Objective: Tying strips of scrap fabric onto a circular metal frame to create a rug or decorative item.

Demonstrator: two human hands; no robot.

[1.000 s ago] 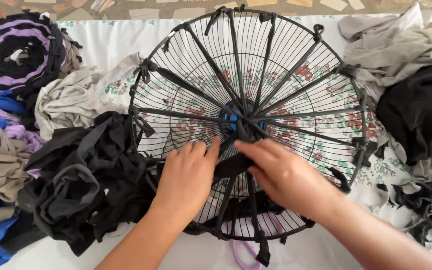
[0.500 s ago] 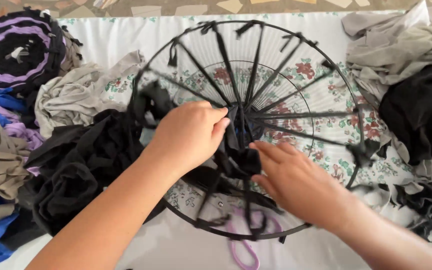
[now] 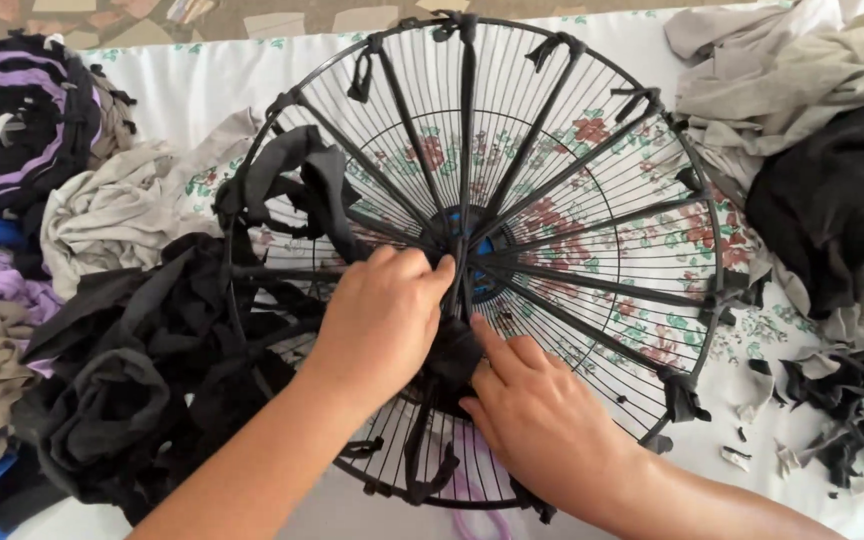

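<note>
Fan grille (image 3: pixel 592 200) (black strips) under both hands

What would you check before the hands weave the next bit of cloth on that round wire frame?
1. Left hand at the frame's hub: ok.
2. Right hand pressing the black strip below the hub: ok.
3. Wire frame lying flat on the flowered sheet: ok.
4. Spare black cloth pile beside the frame: ok.
5. Strips tied along the spokes tight: cannot tell.
</note>
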